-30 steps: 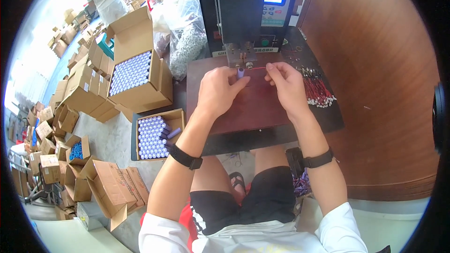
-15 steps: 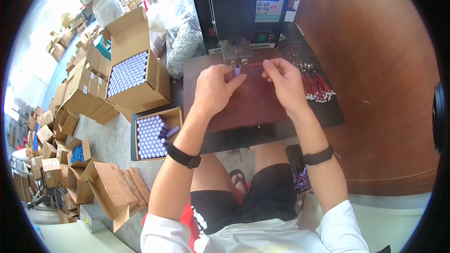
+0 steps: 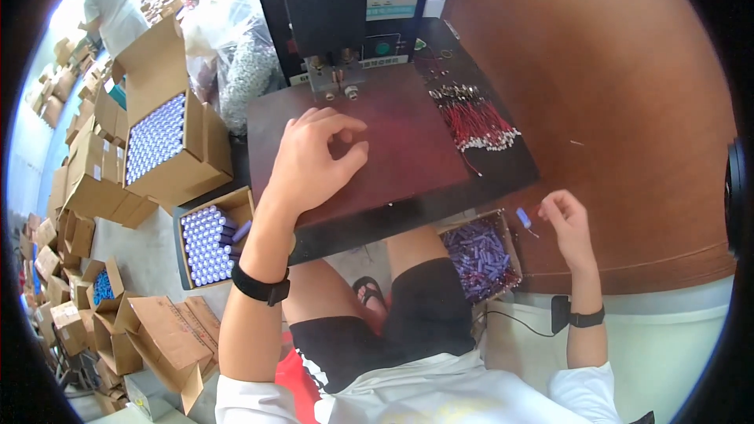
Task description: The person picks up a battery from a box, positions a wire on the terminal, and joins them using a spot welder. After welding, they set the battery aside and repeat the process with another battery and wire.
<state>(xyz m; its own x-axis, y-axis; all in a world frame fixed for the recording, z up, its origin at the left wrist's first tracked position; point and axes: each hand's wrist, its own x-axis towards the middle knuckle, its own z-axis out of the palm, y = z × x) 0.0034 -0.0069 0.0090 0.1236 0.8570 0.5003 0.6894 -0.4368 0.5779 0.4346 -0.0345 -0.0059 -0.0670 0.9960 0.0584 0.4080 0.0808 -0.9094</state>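
My left hand (image 3: 318, 153) hovers over the dark red work mat (image 3: 385, 149), thumb and fingers loosely curved apart with nothing between them. Past its fingertips are the metal electrodes (image 3: 339, 94) of a black spot welder (image 3: 326, 16). Off the table's right side, my right hand (image 3: 569, 224) has loosely bent fingers. Just left of its fingertips, a purple battery cell (image 3: 524, 217) with a short wire tail appears in mid-air, apart from the hand. Below and left of that cell, a carton (image 3: 514, 255) holds many purple cells and wires.
Red wire leads with white connectors (image 3: 483, 129) lie right of the mat. On the left stand a small box (image 3: 246, 198) and a larger carton (image 3: 208, 149) of upright cells. Behind is a clear plastic bag (image 3: 243, 71). A brown wooden panel (image 3: 628, 133) rises at right.
My right hand has left the electrodes and moved right and down, beyond the table. The cell has left the electrodes and shows near that hand. My left hand has drawn back; the view has shifted right.
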